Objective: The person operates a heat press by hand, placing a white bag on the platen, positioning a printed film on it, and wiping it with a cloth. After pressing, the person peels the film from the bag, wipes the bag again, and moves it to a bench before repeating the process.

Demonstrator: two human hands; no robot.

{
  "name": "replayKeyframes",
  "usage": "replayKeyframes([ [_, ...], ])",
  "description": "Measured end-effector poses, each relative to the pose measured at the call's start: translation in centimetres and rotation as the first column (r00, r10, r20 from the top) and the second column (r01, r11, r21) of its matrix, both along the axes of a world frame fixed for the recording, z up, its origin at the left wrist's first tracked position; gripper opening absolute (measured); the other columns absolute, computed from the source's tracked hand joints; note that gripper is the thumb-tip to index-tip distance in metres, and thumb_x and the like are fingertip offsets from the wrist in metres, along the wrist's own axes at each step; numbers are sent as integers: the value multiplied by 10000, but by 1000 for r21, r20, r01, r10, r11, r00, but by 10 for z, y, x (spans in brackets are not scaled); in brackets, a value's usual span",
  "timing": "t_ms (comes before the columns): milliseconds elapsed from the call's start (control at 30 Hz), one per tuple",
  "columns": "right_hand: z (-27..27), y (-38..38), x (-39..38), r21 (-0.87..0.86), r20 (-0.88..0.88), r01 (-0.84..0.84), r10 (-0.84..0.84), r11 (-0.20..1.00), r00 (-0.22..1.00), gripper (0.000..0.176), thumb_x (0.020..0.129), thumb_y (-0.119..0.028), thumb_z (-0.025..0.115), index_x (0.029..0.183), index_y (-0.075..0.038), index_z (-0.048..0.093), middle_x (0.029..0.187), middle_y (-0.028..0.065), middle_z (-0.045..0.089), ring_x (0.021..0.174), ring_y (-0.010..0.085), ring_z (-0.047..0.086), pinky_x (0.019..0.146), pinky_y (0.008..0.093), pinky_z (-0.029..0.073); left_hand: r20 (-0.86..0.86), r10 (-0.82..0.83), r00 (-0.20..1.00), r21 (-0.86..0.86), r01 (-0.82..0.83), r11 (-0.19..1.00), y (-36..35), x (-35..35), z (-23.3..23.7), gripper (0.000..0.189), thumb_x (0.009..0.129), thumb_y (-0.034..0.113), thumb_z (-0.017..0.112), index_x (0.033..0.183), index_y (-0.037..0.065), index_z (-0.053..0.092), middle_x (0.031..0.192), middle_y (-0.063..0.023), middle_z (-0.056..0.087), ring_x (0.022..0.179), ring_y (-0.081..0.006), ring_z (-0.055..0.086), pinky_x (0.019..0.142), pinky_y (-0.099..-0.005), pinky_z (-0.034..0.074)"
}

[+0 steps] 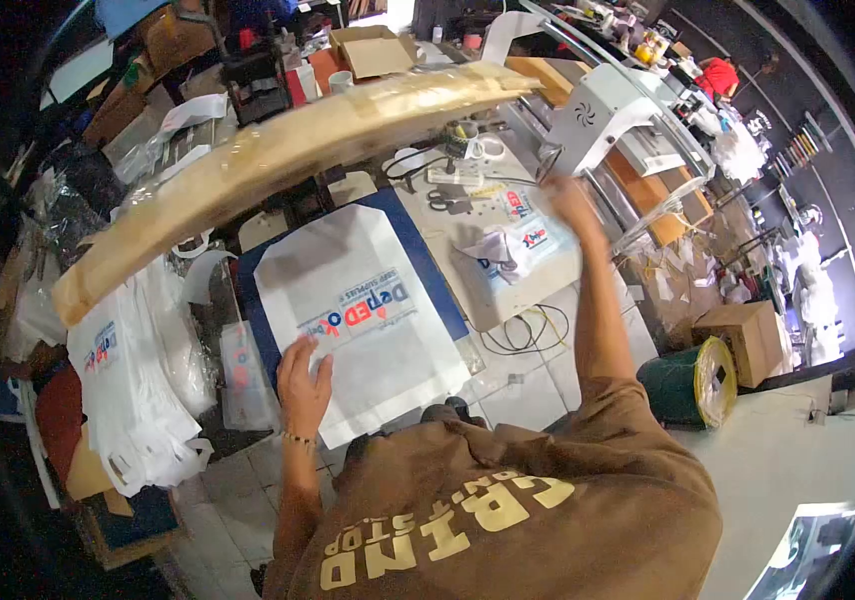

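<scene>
A flat white bag (388, 365) with red and blue lettering lies on a dark blue board (258, 275) in front of me. My left hand (305, 385) rests at the bag's left edge, fingers spread apart, with the fingertips over the fabric. Off to the right, my right hand (573, 212) is smeared by motion beside a small pile of printed white pieces (538, 240) on the table; its fingers do not show clearly. A pair of scissors (448, 200) lies left of that hand, near a power strip (456, 177).
A long, plastic-wrapped tan roll (298, 140) spans the back of the work area. White printed bags (128, 370) hang in a bundle at left. A white machine (598, 115) stands at back right. A green spool (683, 388) and a cardboard box (743, 335) sit at right.
</scene>
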State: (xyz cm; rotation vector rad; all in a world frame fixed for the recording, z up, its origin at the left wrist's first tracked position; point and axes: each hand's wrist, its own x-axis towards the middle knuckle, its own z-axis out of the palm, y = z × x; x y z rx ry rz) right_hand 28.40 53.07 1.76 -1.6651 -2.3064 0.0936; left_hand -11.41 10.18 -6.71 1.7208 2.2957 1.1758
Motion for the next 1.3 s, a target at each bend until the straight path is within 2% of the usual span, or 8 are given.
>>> replayKeyframes([
  [167,-160,-20,-19,-425,205,-58,158,904,966,1277,548,-177,943,1622,-273,258,1564,159,446,1341,494,489,1096,614,443,130,-207,970,-99,220,970,-12,37,18,191,885,116,754,1043,20,704,1049,-164,707,970,-357,690,854,-414,550],
  [300,-185,-5,-16,-316,301,-146,245,937,922,897,712,-169,830,1521,-278,459,1346,175,623,1204,441,614,934,572,540,192,-257,947,5,261,965,-6,68,17,143,871,32,748,1005,9,706,1004,-155,717,925,-347,701,795,-395,561],
  [400,-198,21,-4,-148,234,-243,272,959,933,137,743,-143,710,871,-105,740,1016,196,701,1019,426,678,815,584,561,243,-246,938,-13,257,966,-1,87,22,153,869,50,758,1006,4,710,982,-150,719,930,-336,703,816,-398,559],
  [700,-11,-168,-75,-390,-704,-825,445,408,553,403,902,-88,704,1283,0,608,1110,92,696,984,160,625,823,315,534,95,-437,895,59,433,900,47,130,73,990,724,270,909,1564,158,396,1699,-197,144,1534,-428,239,1219,-488,317],
  [800,-61,-236,-129,-325,-930,-904,82,277,359,357,983,-185,702,1283,-5,630,1086,32,711,961,110,609,859,313,520,144,-334,932,-9,338,941,46,114,38,727,778,120,823,1449,127,544,1528,-246,447,1391,-417,466,1115,-482,438],
  [933,-72,-266,-137,-463,-869,-785,-38,411,493,457,910,-204,784,1307,-34,630,1231,88,670,1098,197,628,966,347,494,16,-162,987,70,160,985,37,36,2,389,826,-35,664,1207,34,701,1172,-248,665,1103,-405,640,944,-463,529],
  [1000,-96,-265,-129,41,-564,-574,493,818,662,599,852,-279,823,1373,-82,600,1390,204,563,1244,342,558,1040,432,450,-81,-127,989,116,136,984,35,2,1,364,831,-29,655,1187,27,709,1146,-244,656,1069,-406,640,928,-462,532],
  [1300,-132,-261,-133,22,-509,-391,347,920,788,680,814,-366,809,1424,-168,585,1572,308,326,1370,492,395,1132,530,371,-222,-61,973,94,84,992,147,91,-28,288,760,139,731,1030,38,728,1169,-132,619,1104,-347,574,978,-465,481],
])
